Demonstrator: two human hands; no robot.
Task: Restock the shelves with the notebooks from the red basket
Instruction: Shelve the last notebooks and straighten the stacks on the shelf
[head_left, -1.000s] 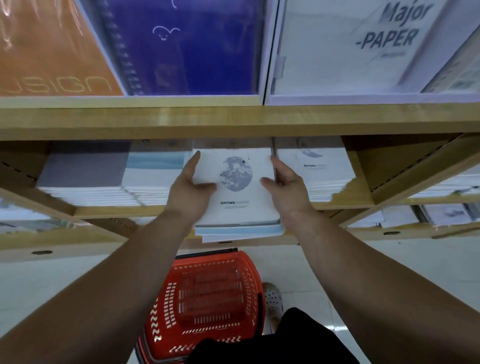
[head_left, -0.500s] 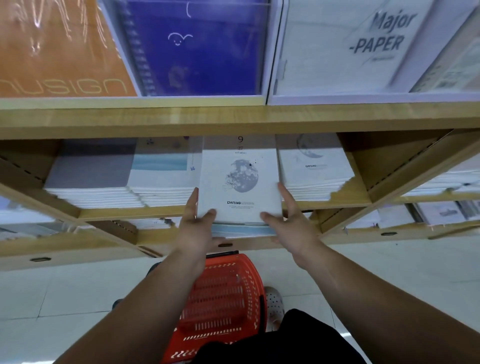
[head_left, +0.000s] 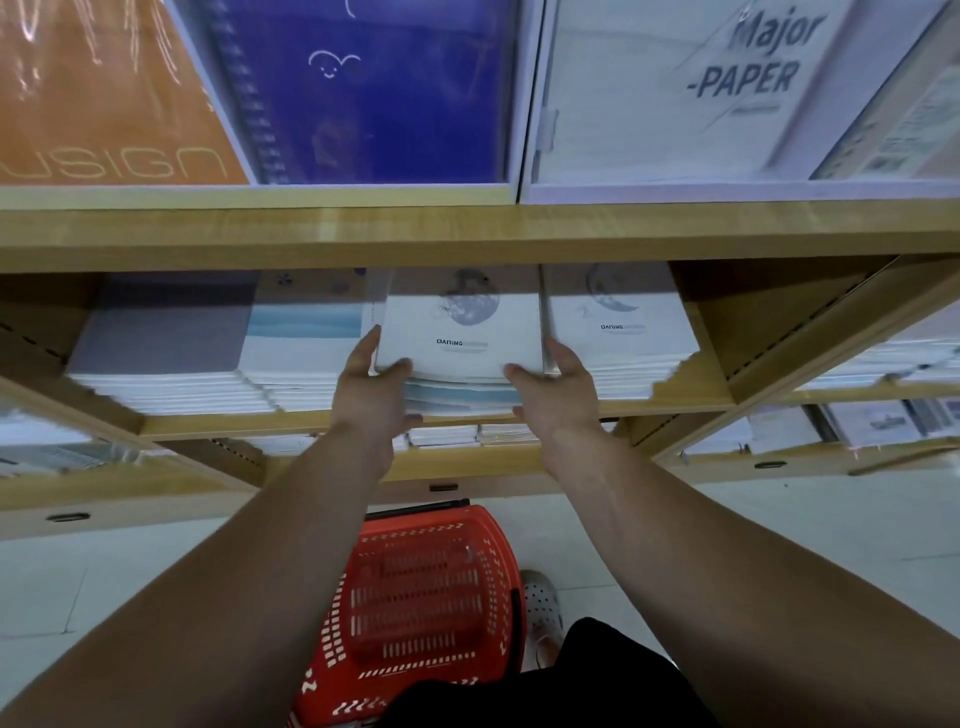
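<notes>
Placement step. Left hand (head_left: 371, 387) and right hand (head_left: 550, 389) clasp the white moon-printed paper notebook stack (head_left: 462, 332) on the wooden shelf (head_left: 691, 400) (red plastic basket (head_left: 421, 597) below it); next, probably, squaring and release.

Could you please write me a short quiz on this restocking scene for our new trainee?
1. True or false: the red basket sits on the wooden shelf.
2. Fill in: the top cover of the notebook stack, held by the left hand and right hand, reads ____.
3. What lies directly right of that stack? A) another moon-cover stack B) a stapler C) a pencil cup

Key: 1 false, it stands on the floor; 2 DARING; 3 A.
</notes>
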